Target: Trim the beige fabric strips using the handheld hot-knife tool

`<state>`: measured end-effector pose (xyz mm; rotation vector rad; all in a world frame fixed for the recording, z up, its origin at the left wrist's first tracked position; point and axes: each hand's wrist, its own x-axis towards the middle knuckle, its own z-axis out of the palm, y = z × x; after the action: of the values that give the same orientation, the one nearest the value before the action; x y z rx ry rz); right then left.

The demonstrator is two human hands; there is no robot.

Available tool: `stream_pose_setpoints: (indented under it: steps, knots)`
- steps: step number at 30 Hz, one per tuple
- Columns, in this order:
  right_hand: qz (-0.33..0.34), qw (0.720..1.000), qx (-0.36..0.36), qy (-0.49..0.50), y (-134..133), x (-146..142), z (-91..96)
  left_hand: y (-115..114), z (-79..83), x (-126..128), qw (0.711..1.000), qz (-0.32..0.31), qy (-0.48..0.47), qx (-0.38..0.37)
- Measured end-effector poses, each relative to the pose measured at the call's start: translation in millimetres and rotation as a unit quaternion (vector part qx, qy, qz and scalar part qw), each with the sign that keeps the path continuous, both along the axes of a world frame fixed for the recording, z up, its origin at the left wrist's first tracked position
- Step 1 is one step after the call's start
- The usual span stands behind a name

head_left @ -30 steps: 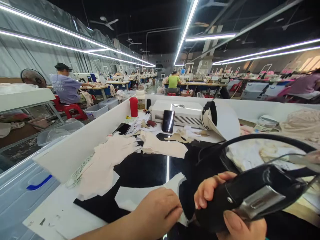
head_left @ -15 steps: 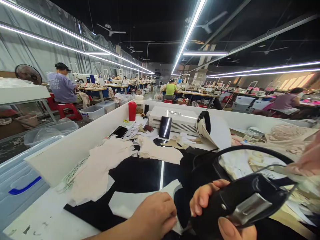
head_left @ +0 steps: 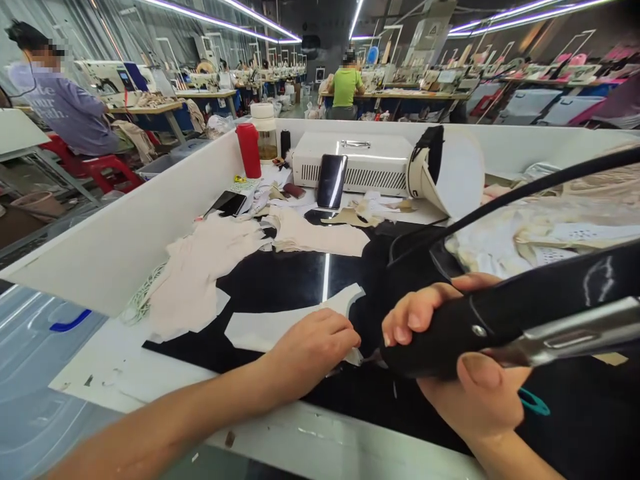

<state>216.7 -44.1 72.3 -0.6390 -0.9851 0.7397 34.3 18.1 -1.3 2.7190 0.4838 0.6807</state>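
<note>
My right hand (head_left: 465, 373) is wrapped round the black handle of a corded hand tool (head_left: 525, 313) with a metal lever on its underside; its tip points down at the black fabric (head_left: 280, 280) on the table. My left hand (head_left: 313, 347) lies just left of the tip, fingers curled and pressing the corner of a white pattern piece (head_left: 280, 323) onto the black fabric. The tool's black cable (head_left: 525, 190) arcs up to the right.
Beige cut pieces (head_left: 200, 280) lie left and behind. A white machine box (head_left: 360, 163), a phone leaning on it (head_left: 333, 180), a red bottle (head_left: 249, 150) and a tape roll (head_left: 430, 163) stand at the back. White walls rim the table. Other people sit at distant sewing tables.
The view has tipped down and closer to the table. Both hands now sit higher in the picture, still meeting at the pattern piece's corner; the tool stays gripped.
</note>
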Motion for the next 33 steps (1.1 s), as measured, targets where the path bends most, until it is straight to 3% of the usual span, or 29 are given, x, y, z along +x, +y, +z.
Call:
stream_pose_setpoints:
  steps: [8, 33]
  knots:
    - [0.001, 1.000, 0.000, -0.002, 0, 2, 0.2, 2, 4.1, -7, 0.999, -0.024, 0.040, -0.017]
    - [-0.016, 1.000, -0.024, 0.002, -3, 0, 4.0, 4, 3.3, -13, 0.996, -0.072, 0.021, 0.054]
